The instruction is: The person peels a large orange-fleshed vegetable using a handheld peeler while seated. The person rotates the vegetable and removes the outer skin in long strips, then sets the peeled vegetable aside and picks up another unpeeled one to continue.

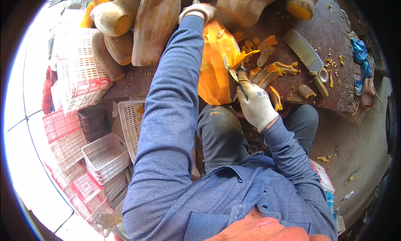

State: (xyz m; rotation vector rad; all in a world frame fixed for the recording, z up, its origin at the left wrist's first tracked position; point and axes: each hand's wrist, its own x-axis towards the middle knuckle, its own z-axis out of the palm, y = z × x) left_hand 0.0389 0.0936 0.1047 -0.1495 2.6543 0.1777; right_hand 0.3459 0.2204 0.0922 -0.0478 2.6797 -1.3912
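Note:
A large squash (216,68), its pared side bright orange, lies lengthwise on the worktable (332,43) with its near end by my knee. My left hand (197,12), in a white work glove, grips its far end; the fingers are partly hidden. My right hand (255,100), in a soiled white glove, is closed around a metal peeler (231,72), whose handle is mostly covered. The blade rests against the squash's right side, with an orange strip of peel (246,57) curling up from it. Cut rind (266,73) lies right of the squash.
A cleaver (304,51) with a wooden handle lies at the right. Unpeeled squashes (156,28) crowd the far left, and another large one (247,6) lies beyond. Plastic crates (106,156) are stacked on the left. Blue plastic (360,56) hangs by the table's right edge.

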